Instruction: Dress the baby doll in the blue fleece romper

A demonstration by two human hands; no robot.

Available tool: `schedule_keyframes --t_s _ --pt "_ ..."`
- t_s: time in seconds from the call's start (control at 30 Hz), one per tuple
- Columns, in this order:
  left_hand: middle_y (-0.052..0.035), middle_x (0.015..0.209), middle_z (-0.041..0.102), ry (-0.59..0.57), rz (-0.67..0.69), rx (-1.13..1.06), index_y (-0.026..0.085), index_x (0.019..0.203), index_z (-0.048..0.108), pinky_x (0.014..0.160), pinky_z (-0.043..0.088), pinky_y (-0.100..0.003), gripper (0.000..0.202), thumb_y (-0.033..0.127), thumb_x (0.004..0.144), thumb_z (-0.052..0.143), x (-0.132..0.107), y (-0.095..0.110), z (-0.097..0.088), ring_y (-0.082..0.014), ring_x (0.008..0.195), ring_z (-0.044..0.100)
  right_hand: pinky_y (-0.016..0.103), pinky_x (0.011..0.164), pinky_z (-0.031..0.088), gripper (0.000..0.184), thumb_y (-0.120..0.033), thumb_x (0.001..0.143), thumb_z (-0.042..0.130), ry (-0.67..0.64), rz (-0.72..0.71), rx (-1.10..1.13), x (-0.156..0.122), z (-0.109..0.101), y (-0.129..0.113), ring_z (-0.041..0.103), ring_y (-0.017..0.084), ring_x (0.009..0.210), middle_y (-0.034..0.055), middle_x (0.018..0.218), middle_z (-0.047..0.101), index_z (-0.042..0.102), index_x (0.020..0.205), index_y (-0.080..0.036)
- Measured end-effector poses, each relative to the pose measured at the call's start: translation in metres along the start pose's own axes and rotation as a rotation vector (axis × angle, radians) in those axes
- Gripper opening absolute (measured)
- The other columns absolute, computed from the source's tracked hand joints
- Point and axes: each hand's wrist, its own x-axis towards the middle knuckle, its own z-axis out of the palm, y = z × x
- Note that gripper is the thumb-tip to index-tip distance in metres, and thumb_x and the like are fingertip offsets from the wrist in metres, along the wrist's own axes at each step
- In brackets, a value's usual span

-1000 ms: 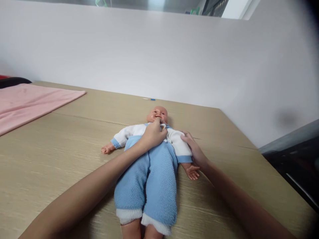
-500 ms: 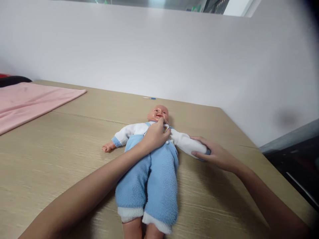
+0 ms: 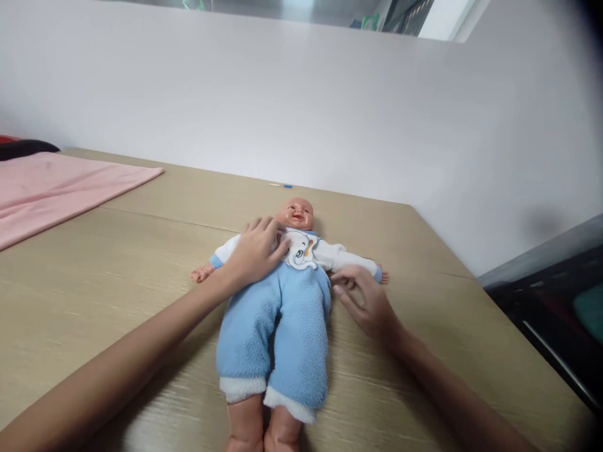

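Observation:
A baby doll [image 3: 299,215] lies on its back on the wooden table, head toward the wall. It wears light blue fleece overalls [image 3: 301,333] with a cartoon animal face on the bib, over a white top [image 3: 351,257] with blue cuffs. My left hand [image 3: 259,248] rests on the doll's chest and shoulder at the left, fingers spread, partly hiding that sleeve. Beside the doll's waist on the right is my right hand [image 3: 365,298], its fingers bent and apart, close to the side of the overalls. Both doll hands show past the cuffs.
A pink cloth [image 3: 70,191] lies at the table's left, with a black and red object [image 3: 26,149] behind it. A thin pen-like item with a blue end [image 3: 287,186] lies near the wall. Dark items [image 3: 532,314] stand beyond the table's right edge.
My left hand has moved left off the bib, baring the animal face. My right hand has let go of the doll's sleeve and moved in toward its waist; the doll's hand now shows beyond the cuff.

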Motion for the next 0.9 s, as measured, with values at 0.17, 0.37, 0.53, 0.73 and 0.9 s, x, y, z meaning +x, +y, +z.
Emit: schedule_keyframes --t_s 0.17,0.37,0.53,0.73,0.9 --pt "-0.0095 0.122 0.070 0.064 -0.043 -0.154 0.025 0.120 0.059 0.108 0.049 -0.046 0.023 0.042 0.111 0.047 -0.045 -0.051 -0.014 -0.0298 0.117 0.061 0.041 0.081 0.052 0.022 -0.049 0.105 0.065 -0.080 0.310 0.420 0.005 0.026 -0.014 0.064 0.025 0.088 0.0044 0.103 0.066 0.063 0.113 -0.029" --pt "-0.0066 0.124 0.076 -0.114 -0.037 -0.187 0.029 0.121 0.063 0.110 0.048 -0.047 0.028 0.045 0.111 0.044 -0.066 -0.061 -0.021 -0.0319 0.122 0.061 0.036 0.077 0.045 0.036 -0.060 0.092 0.076 -0.254 0.433 0.694 0.018 0.021 -0.002 0.056 0.022 0.081 -0.0003 0.083 0.061 0.066 0.091 -0.025" --pt "-0.0076 0.126 0.077 -0.169 -0.034 -0.154 0.026 0.124 0.062 0.114 0.043 -0.052 0.031 0.046 0.112 0.040 -0.063 -0.059 -0.020 -0.0324 0.122 0.061 0.042 0.088 0.050 0.034 -0.059 0.085 0.078 -0.252 0.552 0.961 0.021 0.026 -0.001 0.061 0.027 0.082 0.0016 0.083 0.066 0.069 0.089 -0.026" --pt "-0.0081 0.113 0.073 -0.143 0.000 -0.163 0.021 0.123 0.060 0.110 0.042 -0.051 0.039 0.052 0.115 0.038 -0.065 -0.065 -0.018 -0.0289 0.108 0.065 0.037 0.081 0.049 0.032 -0.047 0.081 0.084 -0.034 0.600 1.054 0.022 0.036 -0.010 0.058 0.025 0.085 0.0007 0.088 0.063 0.062 0.091 -0.027" --pt "-0.0083 0.119 0.072 -0.095 0.002 -0.162 0.021 0.121 0.059 0.110 0.041 -0.049 0.032 0.047 0.115 0.042 -0.066 -0.066 -0.014 -0.0280 0.112 0.066 0.034 0.077 0.045 0.043 -0.055 0.083 0.087 -0.020 0.546 0.798 0.018 0.039 -0.004 0.054 0.021 0.082 -0.0009 0.088 0.057 0.056 0.093 -0.026"
